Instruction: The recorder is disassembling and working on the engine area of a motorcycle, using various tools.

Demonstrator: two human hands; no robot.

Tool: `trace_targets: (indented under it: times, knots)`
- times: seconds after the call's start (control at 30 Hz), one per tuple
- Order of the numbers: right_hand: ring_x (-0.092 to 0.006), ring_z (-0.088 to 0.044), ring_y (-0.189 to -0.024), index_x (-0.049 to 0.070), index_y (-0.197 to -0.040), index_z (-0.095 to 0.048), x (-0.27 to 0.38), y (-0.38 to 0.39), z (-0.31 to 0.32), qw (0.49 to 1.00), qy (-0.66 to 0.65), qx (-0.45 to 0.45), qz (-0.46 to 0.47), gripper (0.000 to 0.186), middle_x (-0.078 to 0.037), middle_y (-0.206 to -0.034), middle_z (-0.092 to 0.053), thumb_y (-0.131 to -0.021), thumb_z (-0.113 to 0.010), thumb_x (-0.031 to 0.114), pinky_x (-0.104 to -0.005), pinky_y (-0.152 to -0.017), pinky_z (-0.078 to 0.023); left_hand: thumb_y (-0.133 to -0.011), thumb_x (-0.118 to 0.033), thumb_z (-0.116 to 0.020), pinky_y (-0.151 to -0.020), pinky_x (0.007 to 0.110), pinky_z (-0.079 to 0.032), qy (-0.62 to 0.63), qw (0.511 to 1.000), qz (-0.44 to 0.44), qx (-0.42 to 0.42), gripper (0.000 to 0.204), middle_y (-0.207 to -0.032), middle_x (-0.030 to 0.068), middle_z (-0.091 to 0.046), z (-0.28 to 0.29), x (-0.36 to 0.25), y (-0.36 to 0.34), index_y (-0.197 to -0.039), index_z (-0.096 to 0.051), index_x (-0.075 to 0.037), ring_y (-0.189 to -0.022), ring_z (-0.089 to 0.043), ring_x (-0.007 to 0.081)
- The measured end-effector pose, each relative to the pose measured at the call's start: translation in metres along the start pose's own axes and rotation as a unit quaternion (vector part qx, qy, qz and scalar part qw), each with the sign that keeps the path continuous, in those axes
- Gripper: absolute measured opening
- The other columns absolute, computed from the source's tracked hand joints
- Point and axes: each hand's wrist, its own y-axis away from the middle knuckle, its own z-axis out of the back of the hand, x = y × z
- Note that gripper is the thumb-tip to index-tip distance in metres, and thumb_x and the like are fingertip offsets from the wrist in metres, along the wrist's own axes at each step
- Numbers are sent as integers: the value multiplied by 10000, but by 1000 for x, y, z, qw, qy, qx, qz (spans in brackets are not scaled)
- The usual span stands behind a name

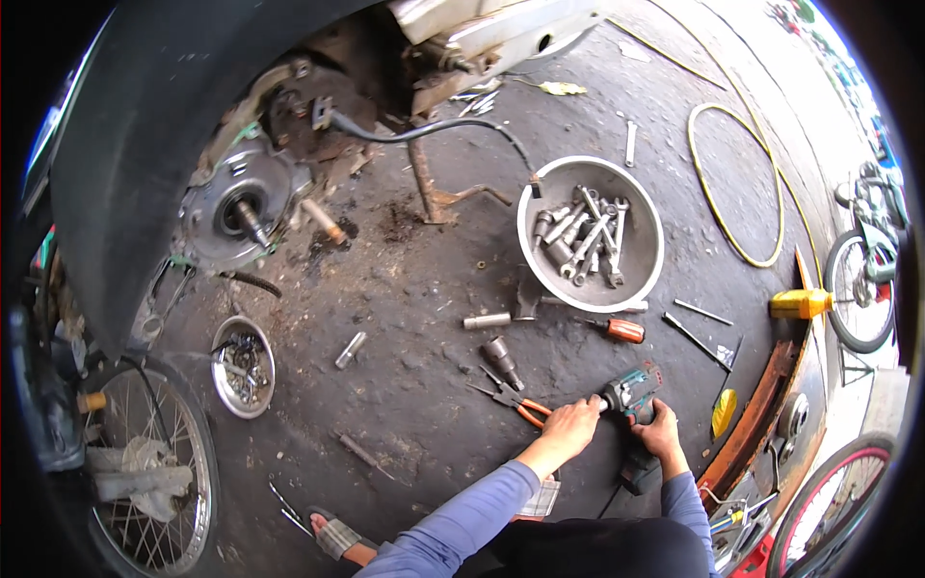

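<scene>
A teal and black power impact wrench (634, 387) is held low over the ground at the lower middle right. My left hand (571, 427) grips its front end, where a metal piece shows. My right hand (656, 431) is wrapped round the handle. Orange-handled pliers (530, 410) lie just left of my left hand, below a dark socket (501, 363). An orange screwdriver (624, 330) lies above the wrench. A large steel bowl (649, 234) holds several wrenches and sockets. A small bowl (268, 366) of small metal parts sits to the left.
A vehicle with exposed engine housing (222, 207) fills the upper left, above a spoked wheel (199, 482). A yellow hose (723, 246), yellow bottle (795, 305) and rusty metal channel (761, 390) lie at the right, near another wheel (829, 482). Loose tools and a metal stand (424, 193) are around.
</scene>
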Motion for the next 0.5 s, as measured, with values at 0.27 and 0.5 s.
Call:
trace_targets:
  times: [0.27,0.5]
  knots:
    - [-335,-663,-762,-63,-926,-632,-18,-11,18,995,-47,-71,-48,408,-228,-805,-667,-660,-779,208,-383,-743,-511,-916,-184,-483,-845,431,-502,-18,995,35,-87,346,-1179,165,-568,57,40,56,-1212,-517,-7,-1106,-574,313]
    - [-259,-656,-868,33,-1073,-654,185,-49,76,879,186,376,227,402,-165,-901,-684,-715,-761,182,-368,-738,-531,-831,-258,-605,-965,433,-421,-175,984,17,-42,392,-1237,115,-571,142,66,221,-1154,-609,-37,-1177,-520,277]
